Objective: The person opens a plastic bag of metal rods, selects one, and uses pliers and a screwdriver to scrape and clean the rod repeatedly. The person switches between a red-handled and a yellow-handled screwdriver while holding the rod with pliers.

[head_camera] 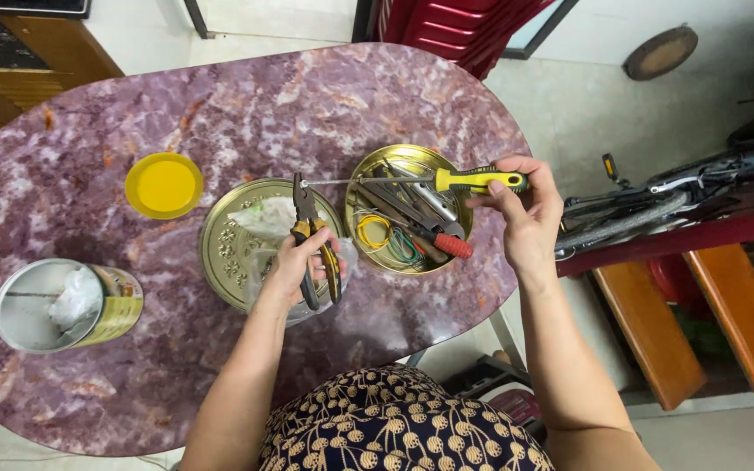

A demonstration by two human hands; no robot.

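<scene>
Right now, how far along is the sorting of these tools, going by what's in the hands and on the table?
Done: most tools already lie in the round gold tin. In hand: the left hand grips yellow-handled pliers above the gold lid, and the right hand holds a yellow-handled screwdriver over the tin. Left: both tools are out, and the plastic bag lies on the lid.

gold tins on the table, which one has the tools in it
The right-hand gold tin, under the screwdriver in the right hand. The left tin holds only clear plastic bags.
</scene>
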